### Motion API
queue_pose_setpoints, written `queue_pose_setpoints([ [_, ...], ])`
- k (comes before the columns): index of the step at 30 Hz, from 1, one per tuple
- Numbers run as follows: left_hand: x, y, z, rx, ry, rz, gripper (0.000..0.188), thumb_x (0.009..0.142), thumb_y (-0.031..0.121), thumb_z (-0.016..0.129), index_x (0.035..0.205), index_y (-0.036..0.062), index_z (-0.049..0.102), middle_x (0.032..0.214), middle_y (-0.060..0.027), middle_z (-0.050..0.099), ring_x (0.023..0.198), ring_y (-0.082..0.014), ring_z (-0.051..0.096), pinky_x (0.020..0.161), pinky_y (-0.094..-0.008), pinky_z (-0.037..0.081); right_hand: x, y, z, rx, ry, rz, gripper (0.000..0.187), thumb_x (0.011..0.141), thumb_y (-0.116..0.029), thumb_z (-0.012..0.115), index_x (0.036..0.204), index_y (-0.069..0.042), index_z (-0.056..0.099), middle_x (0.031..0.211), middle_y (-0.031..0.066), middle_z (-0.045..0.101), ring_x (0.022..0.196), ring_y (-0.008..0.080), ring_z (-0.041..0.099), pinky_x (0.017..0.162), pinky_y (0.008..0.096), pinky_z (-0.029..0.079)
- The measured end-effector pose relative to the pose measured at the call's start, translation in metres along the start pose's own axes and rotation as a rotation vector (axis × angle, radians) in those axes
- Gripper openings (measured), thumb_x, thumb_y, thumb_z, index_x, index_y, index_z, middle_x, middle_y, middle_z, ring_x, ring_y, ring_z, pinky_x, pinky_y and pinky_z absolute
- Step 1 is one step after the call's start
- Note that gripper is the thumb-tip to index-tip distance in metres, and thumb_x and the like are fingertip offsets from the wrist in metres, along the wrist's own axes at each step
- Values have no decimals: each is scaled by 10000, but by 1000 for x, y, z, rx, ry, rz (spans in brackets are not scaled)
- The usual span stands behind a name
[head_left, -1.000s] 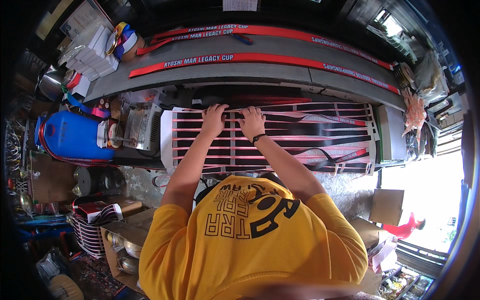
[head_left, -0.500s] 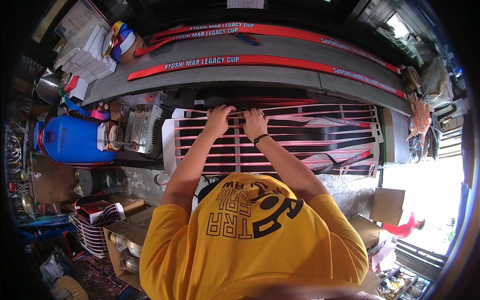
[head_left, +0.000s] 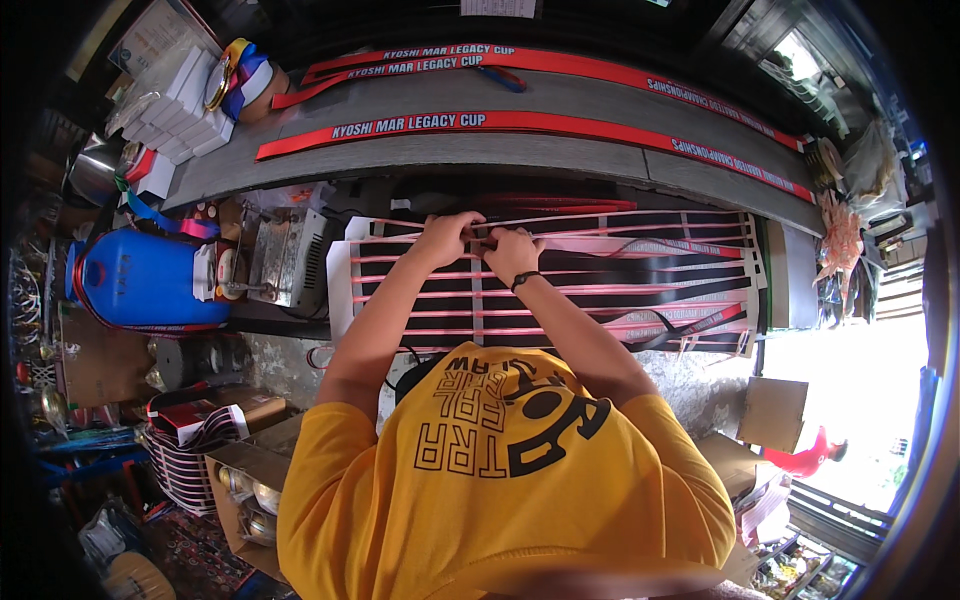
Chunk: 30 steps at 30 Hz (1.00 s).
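Note:
A wide striped sheet (head_left: 590,284) of white-and-pink strips alternating with black bands lies across the work surface in front of me. Near its far edge, left of the middle, my left hand (head_left: 447,240) bends its fingers over one strip. Close beside it, my right hand (head_left: 514,252) pinches the pink-white strip (head_left: 585,244), which runs off to the right with its broad face partly turned up. My fingertips almost meet next to a pale crosswise tape (head_left: 476,300); what lies right under them is hidden. Some printed ribbon (head_left: 708,318) lies loose at the sheet's near right.
Beyond the sheet, a grey shelf (head_left: 420,148) carries long red printed ribbons (head_left: 560,122). White boxes (head_left: 185,105) are stacked at its left end. A blue plastic container (head_left: 150,275) and a metal machine (head_left: 285,258) stand left of the sheet. Open cardboard boxes (head_left: 262,450) sit low at left.
My hands have drawn closer together, the left one reaching slightly right. My right fingers have curled in, and the strip beside them now shows more of its pink face.

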<state>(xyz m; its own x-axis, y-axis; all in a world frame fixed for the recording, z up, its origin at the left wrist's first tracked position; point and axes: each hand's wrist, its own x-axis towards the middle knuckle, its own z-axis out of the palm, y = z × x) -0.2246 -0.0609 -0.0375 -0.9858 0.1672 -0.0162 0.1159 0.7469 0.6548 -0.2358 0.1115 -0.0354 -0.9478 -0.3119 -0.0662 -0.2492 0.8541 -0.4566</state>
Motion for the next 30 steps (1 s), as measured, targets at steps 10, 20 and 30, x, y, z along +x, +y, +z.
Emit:
queue_pose_setpoints([
  [10,25,6,-11,-220,-218,-113,509,722,-20,692,1214,26,567,845,-124,712,776,-182,692,734,-313,514,-1,0,10,67,59,11,141,722,-269,685,732,-132,717,839,32,694,995,254,605,857,550,370],
  [20,31,3,-4,-267,-176,-202,491,716,-7,691,1181,35,541,814,-138,701,750,-213,685,697,-334,518,-14,1,10,0,295,-303,121,774,-254,677,706,-158,705,786,-13,637,927,217,567,768,518,363],
  [30,9,16,-13,-112,93,132,281,803,-61,621,1064,41,606,869,-108,667,814,-228,658,759,-350,511,-7,23,9,102,177,-228,61,759,-194,685,779,-152,724,856,-36,676,963,242,572,817,510,392],
])
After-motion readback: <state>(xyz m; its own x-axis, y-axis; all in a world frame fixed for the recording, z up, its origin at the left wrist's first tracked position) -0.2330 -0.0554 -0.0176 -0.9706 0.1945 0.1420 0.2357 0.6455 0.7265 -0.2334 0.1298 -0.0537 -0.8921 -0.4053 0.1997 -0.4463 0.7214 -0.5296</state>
